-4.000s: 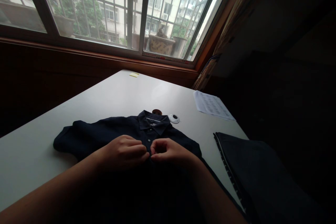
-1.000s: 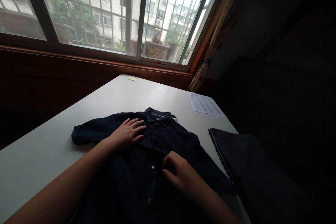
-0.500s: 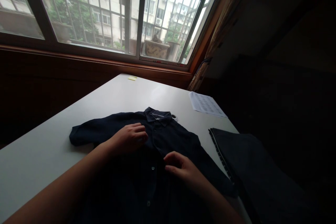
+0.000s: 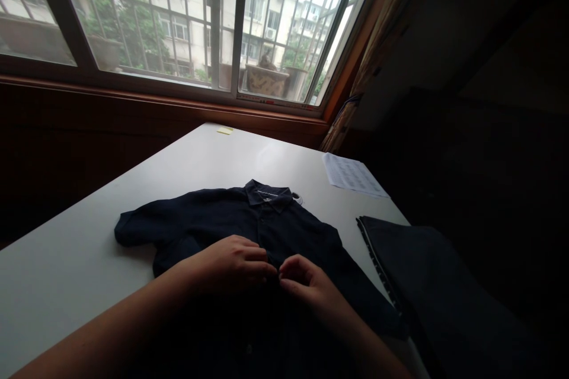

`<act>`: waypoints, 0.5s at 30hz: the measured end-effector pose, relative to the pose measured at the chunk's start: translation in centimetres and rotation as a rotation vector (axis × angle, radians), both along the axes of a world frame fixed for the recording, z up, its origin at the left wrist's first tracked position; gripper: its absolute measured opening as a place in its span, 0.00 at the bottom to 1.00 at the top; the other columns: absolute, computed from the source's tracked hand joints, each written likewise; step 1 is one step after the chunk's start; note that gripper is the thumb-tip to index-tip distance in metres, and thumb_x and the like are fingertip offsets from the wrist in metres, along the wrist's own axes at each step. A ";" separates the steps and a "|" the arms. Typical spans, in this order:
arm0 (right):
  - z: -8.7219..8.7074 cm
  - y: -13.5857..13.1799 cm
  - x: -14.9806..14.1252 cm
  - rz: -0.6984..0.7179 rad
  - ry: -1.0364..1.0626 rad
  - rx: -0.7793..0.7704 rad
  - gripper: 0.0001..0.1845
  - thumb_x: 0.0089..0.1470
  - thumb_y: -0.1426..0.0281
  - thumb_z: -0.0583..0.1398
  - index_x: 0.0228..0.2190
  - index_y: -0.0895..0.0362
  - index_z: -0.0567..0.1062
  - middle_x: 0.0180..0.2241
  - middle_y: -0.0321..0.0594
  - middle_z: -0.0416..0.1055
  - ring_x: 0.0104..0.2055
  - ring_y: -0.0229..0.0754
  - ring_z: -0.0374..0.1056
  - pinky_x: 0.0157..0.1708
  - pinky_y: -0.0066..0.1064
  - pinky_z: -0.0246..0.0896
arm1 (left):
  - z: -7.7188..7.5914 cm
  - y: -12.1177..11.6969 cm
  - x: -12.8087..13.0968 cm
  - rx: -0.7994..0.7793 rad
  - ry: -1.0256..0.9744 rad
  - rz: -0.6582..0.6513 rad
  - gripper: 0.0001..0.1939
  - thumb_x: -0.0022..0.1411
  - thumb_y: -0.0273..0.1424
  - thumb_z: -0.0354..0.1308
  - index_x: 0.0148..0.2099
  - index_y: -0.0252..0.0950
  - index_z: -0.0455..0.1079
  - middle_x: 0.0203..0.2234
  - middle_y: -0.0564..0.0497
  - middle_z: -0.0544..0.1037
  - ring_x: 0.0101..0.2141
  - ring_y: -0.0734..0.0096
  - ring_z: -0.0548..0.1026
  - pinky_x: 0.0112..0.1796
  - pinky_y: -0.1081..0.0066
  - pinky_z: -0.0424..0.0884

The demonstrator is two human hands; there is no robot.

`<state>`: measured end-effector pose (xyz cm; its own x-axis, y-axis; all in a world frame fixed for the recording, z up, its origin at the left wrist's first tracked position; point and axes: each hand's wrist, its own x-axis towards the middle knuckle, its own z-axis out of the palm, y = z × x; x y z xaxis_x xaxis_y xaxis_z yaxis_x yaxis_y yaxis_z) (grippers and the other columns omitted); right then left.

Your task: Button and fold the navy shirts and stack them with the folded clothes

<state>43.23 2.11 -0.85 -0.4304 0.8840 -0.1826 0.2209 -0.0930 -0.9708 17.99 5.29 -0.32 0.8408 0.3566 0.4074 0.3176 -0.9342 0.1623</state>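
Observation:
A dark navy short-sleeved shirt [image 4: 293,228] lies front up on the white table [image 4: 178,166], its collar pointing toward the window. My left hand [image 4: 242,263] rests over the middle of the shirt front, fingers curled in and hiding part of the button line. Just to its right, my right hand [image 4: 306,281] pinches the shirt's front edge between thumb and forefinger. The fingertips of both hands nearly meet at the placket. One pale button [image 4: 249,349] shows faintly lower down; the cloth under my hands is too dark to make out.
Dark folded cloth [image 4: 427,272] lies over the table's right edge. Printed sheets [image 4: 353,174] lie at the back right corner, and a yellow sticky note [image 4: 224,130] is at the far edge. A small round white item [image 4: 297,197] sits beside the collar. A barred window [image 4: 186,18] stands behind.
My left hand has moved down and to the right across the shirt, meeting my right hand at the placket. My right hand has stayed almost in place. A button between them is now covered.

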 end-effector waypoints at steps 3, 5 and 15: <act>0.0 -0.1 -0.2 -0.033 -0.002 0.008 0.15 0.51 0.61 0.69 0.36 0.56 0.73 0.35 0.37 0.74 0.40 0.44 0.71 0.42 0.33 0.64 | -0.2 -0.3 0.4 -0.015 0.030 -0.017 0.10 0.71 0.31 0.55 0.52 0.41 0.70 0.36 0.52 0.78 0.32 0.69 0.74 0.33 0.67 0.67; -0.1 -0.1 -0.4 -0.042 -0.010 0.013 0.15 0.51 0.62 0.68 0.35 0.56 0.72 0.34 0.36 0.74 0.39 0.43 0.71 0.42 0.33 0.64 | -0.4 -0.4 0.7 -0.024 0.049 -0.014 0.07 0.71 0.31 0.54 0.49 0.40 0.71 0.36 0.52 0.77 0.32 0.69 0.74 0.33 0.67 0.68; -0.8 -0.4 -0.2 -0.053 -0.102 0.137 0.08 0.55 0.65 0.65 0.33 0.56 0.72 0.31 0.34 0.71 0.35 0.39 0.67 0.37 0.29 0.61 | -1.8 -0.1 0.9 -0.032 0.066 0.004 0.01 0.67 0.27 0.56 0.40 0.38 0.67 0.30 0.54 0.74 0.28 0.71 0.72 0.29 0.69 0.65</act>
